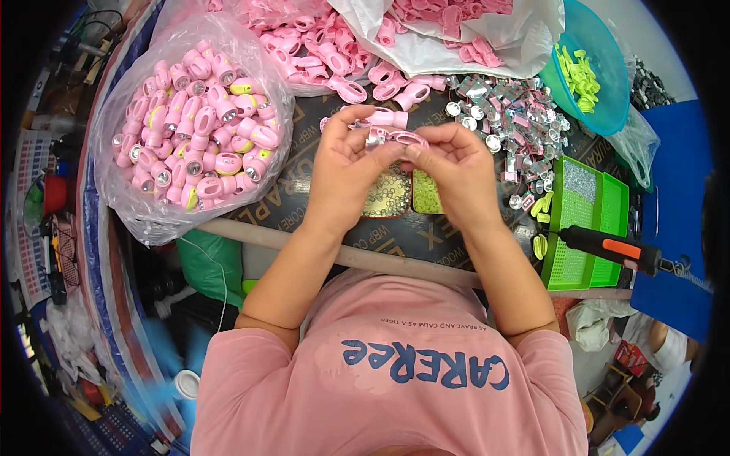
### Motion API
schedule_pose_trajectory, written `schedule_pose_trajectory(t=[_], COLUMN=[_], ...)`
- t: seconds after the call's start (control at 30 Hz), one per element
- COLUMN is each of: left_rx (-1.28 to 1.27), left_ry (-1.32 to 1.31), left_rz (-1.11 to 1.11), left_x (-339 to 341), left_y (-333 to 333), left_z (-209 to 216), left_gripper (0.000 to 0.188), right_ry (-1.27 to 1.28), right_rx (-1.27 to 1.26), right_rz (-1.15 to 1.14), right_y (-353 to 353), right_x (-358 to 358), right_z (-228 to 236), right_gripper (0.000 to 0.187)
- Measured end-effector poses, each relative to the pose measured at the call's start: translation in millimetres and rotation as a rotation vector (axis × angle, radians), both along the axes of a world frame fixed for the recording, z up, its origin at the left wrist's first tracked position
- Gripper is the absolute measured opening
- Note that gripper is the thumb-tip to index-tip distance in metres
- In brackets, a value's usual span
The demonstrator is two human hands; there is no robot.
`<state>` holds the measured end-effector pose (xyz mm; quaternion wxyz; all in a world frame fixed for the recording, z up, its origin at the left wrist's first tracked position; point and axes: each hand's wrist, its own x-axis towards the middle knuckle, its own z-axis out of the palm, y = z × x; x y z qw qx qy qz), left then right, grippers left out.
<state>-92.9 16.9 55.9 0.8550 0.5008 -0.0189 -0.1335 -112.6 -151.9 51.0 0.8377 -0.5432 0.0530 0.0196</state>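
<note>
Close together over the dark work board, both my hands hold a small pink flashlight shell (411, 138) between thumbs and fingers. My left hand (342, 171) pinches its left end, where a shiny silver part (376, 137) shows. At the shell's looped end, my right hand (461, 167) is closed with thumb and fingertips. How the silver part sits in the shell is too small to make out. Just beyond my left fingers lies another pink shell (391, 118). Below my hands are two small containers, one holding tiny clear rings (388, 199), the other tiny yellow-green pieces (427, 196).
A clear bag of pink flashlights (190, 129) stands left. Pink shells (327, 57) and a white sack (525, 53) lie at the back. Right are silver inner parts (509, 114), a teal bowl (616, 91), a green tray (608, 275) and a black-orange electric screwdriver (620, 249).
</note>
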Motion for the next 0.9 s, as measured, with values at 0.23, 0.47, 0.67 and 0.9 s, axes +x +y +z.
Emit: schedule_pose_trajectory(t=[0.23,0.47,0.67,0.9], left_rx=[-0.263,0.024,-0.014,0.006], left_ry=[0.125,0.155,0.159,0.141], left_rz=[-0.137,-0.263,-0.309,-0.324], left_x=[7.9,10.7,11.2,10.5], left_y=[19.3,17.8,22.8,27.7], left_z=[-11.4,-13.0,-19.2,-24.4], left_gripper=[0.033,0.036,0.034,0.034], right_ry=[-0.338,-0.625,-0.746,-0.791], right_rx=[-0.919,-1.388,-1.581,-1.648], right_rz=[0.078,0.236,0.222,0.310], right_y=[-57.0,-42.4,-34.7,-33.4], right_x=[-6.3,-14.8,-6.7,-1.9], right_z=[0.5,3.3,-9.9,-5.7], right_gripper=[0.013,0.014,0.007,0.006])
